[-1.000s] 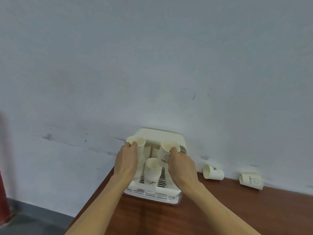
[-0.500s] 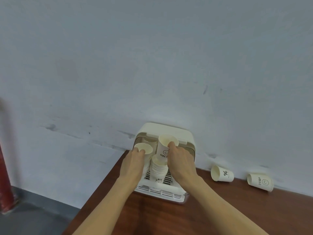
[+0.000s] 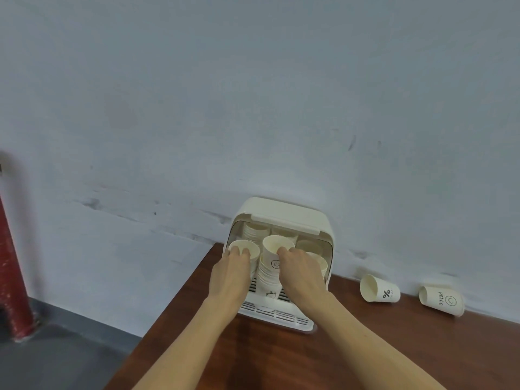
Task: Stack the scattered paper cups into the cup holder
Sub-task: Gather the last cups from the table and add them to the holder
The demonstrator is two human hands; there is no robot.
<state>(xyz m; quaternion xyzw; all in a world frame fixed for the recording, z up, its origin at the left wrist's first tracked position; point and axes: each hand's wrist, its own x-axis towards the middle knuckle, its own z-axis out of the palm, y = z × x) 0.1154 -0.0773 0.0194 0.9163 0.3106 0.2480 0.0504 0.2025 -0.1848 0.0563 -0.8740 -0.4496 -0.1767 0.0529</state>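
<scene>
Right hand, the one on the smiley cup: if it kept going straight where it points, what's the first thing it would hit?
Probably the stacks of cups at the back of the cup holder; depth is hard to judge.

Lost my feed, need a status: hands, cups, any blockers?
Left hand grips a cup; right hand seats smiley cup on middle stack in holder. Two cups lie loose. Nothing blocking.
</scene>
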